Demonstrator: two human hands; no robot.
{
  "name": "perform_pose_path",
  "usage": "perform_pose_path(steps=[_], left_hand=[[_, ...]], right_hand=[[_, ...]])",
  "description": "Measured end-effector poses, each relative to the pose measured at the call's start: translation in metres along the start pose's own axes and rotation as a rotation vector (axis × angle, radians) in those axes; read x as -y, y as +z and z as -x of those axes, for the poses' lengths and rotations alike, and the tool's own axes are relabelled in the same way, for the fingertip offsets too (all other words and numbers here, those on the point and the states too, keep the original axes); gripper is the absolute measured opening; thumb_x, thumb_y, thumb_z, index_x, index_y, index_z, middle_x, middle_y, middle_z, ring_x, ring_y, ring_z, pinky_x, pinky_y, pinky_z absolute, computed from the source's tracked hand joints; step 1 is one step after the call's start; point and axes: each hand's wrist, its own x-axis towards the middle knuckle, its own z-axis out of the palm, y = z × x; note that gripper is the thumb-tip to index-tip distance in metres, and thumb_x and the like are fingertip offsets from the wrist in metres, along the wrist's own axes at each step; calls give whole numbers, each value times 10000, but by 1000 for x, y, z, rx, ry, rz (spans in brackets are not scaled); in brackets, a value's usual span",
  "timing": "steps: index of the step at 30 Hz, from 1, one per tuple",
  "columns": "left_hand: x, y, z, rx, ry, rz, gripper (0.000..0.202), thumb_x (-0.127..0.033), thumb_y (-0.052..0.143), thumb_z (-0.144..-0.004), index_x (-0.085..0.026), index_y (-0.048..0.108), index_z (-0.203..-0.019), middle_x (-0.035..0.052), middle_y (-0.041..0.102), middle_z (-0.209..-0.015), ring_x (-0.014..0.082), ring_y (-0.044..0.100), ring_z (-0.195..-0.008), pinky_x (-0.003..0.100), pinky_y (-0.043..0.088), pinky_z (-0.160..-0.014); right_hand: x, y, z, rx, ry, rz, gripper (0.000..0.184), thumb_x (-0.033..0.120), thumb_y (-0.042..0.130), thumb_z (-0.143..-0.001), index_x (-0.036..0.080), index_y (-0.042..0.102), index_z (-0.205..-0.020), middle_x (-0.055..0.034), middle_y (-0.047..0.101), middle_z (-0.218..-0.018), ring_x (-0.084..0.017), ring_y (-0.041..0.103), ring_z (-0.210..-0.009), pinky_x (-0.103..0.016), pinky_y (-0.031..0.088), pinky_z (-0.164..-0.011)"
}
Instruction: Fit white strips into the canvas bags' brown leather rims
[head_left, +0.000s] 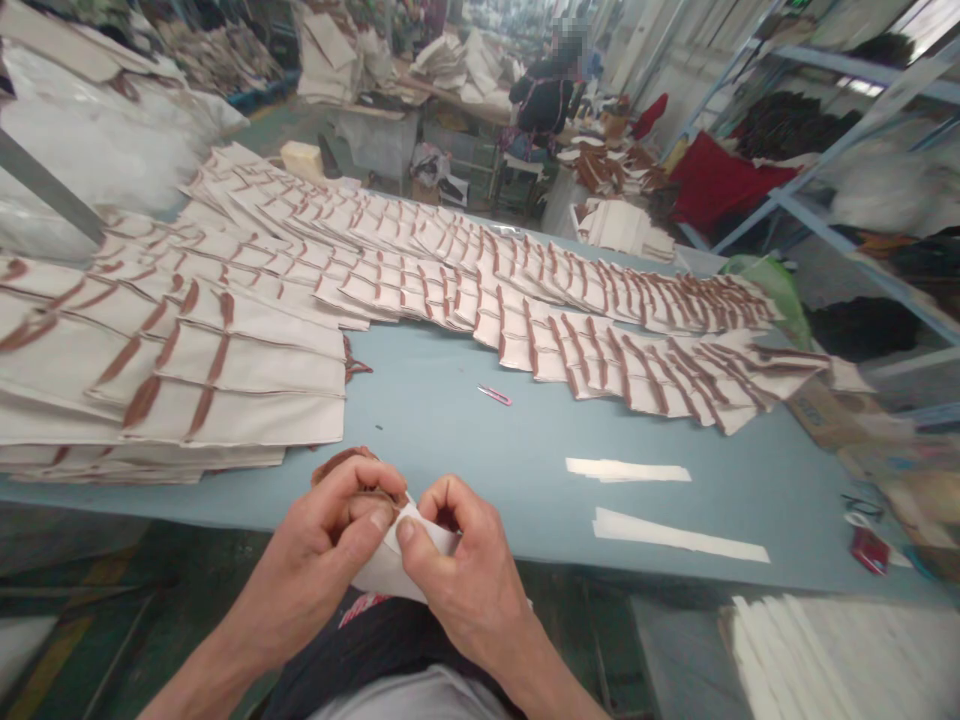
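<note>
At the table's near edge, my left hand (330, 535) and my right hand (472, 570) are close together, both with fingers pinched. Between them is a folded off-white fabric piece (379, 575), hanging partly below the table edge. A brown strip (337, 465) bunches out behind my left fingers. My right thumb presses on the white cloth; the left fingertips meet it at its upper corner. My fingers hide exactly how the brown part joins the white.
Overlapping off-white panels with brown strips (247, 375) cover the left and back of the blue table (442, 450). A small pink-handled tool (495, 395), white strips (630, 469) and a red object (870, 550) lie nearer. A person (541, 105) sits in the background.
</note>
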Motion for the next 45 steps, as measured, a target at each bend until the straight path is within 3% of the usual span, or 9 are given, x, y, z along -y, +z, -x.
perform_pose_path(steps=[6, 13, 17, 20, 23, 30, 36, 42, 45], left_hand=[[-5, 1, -4, -74, 42, 36, 191, -422, 667, -988, -240, 710, -1029, 19, 754, -900, 150, 631, -645, 203, 446, -534], [-7, 10, 1, -56, 22, -41, 209, -368, 683, -971, -235, 644, -1128, 9, 800, -832, 196, 749, -736, 234, 567, -661], [-12, 26, 6, -250, 70, -146, 162, -354, 631, -960, -238, 657, -1069, -18, 779, -753, 181, 753, -647, 216, 557, -578], [-15, 37, 10, -388, 120, -235, 129, -321, 621, -939, -243, 662, -1034, -2, 810, -815, 195, 809, -738, 224, 598, -641], [-14, 42, 12, -435, 183, -330, 128, -277, 587, -947, -249, 656, -1051, 20, 845, -893, 213, 842, -830, 249, 631, -716], [3, 40, 13, -473, 284, -480, 137, -259, 549, -988, -257, 620, -1105, 17, 823, -904, 220, 831, -810, 280, 638, -696], [27, 31, 5, -507, 547, -588, 199, -140, 579, -927, -257, 635, -1077, -14, 794, -883, 170, 784, -688, 243, 620, -652], [16, 28, 4, -456, 335, -195, 72, -207, 568, -982, -248, 609, -1027, -22, 718, -870, 160, 724, -729, 229, 564, -641], [0, 16, 2, -303, 300, -87, 36, -220, 584, -983, -246, 594, -1005, -19, 685, -862, 147, 666, -701, 211, 532, -608]], right_hand=[[3, -2, -7, 9, -3, -30, 195, 388, 578, -782, 263, 454, -700, 59, 466, -635, -140, 421, -598, -278, 340, -580], [-2, 1, -8, 15, -5, -51, 211, 409, 586, -813, 260, 466, -724, 55, 462, -649, -146, 420, -609, -288, 332, -595], [-6, 4, -6, 51, 26, -222, 244, 452, 600, -844, 250, 485, -771, 54, 468, -697, -144, 425, -650, -278, 380, -628], [-7, 8, -5, 111, 88, -421, 252, 458, 637, -838, 244, 507, -808, 48, 484, -730, -147, 446, -678, -270, 416, -642], [-7, 12, -5, 135, 129, -524, 248, 447, 652, -828, 243, 512, -816, 34, 501, -752, -157, 459, -705, -267, 427, -641], [-10, 25, 0, 63, 160, -501, 272, 486, 605, -842, 252, 482, -782, 36, 464, -745, -173, 454, -741, -281, 455, -695], [-18, 44, -4, 31, 284, -696, 350, 558, 628, -812, 271, 442, -737, 14, 469, -737, -197, 499, -723, -299, 524, -687], [-6, 39, -13, 149, 430, -910, 287, 441, 674, -640, 254, 492, -760, 36, 459, -713, -164, 448, -673, -257, 436, -627], [6, 20, -21, 237, 323, -798, 317, 399, 684, -660, 246, 579, -917, 49, 534, -743, -152, 465, -651, -245, 404, -612]])
